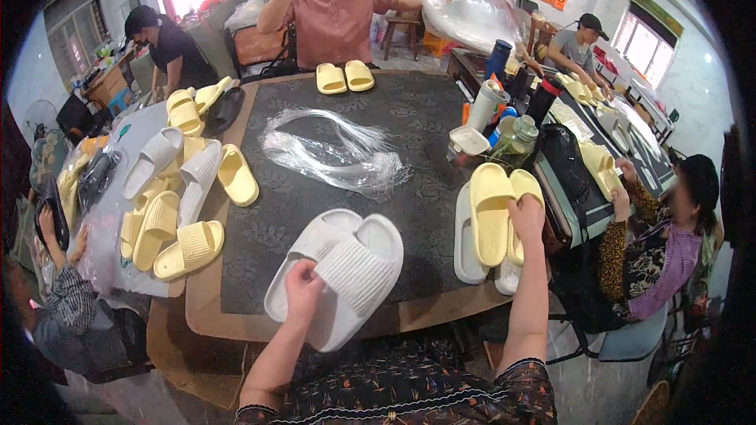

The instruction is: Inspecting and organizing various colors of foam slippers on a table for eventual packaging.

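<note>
White slippers [339, 275], 2 nested, pinched at the strap under the left hand [303, 287]. Right hand [526, 216] closed on a yellow slipper [492, 212]. Best kept level, toes aligned, grip firm.

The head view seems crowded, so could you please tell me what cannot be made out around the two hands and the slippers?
- Left hand: palm side hidden, pressed on the white slipper pair.
- Right hand: fingertips hidden behind the yellow slipper pair.
- White slippers under the yellow pair: mostly covered.
- Clear plastic bags: count unreadable, too thin and overlapped.
- Picture rim: dark, bent.
</note>
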